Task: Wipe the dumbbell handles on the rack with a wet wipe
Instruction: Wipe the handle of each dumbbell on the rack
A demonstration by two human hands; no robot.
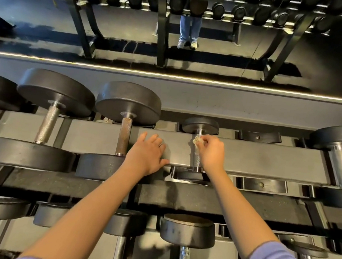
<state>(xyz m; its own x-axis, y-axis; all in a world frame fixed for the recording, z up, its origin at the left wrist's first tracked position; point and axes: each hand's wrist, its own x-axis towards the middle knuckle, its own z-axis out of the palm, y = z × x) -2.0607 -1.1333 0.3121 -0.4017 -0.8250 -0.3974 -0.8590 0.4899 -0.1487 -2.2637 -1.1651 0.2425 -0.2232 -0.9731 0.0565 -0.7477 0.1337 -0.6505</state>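
Head view: the right hand (211, 153) works a wet wipe (198, 141) on a small dumbbell's handle (196, 162), just right of centre frame.

The right hand's fingers are curled and pinch the crumpled pale wipe against the upper end of the knurled steel handle, just below the dumbbell's far head (200, 125). The hand covers the handle's right side, so the wipe seems pressed on rather than wrapped round, though that is hard to tell. The left hand (147, 154) lies released, fingers straight and spread, palm down on the grey rack beam (266, 158). It sits just left of the handle, apart from the wipe. A ring (160, 145) shows on one finger. Further left, a larger dumbbell with a brownish handle (124, 137) rests across the same beam, its handle near the left hand's fingers.
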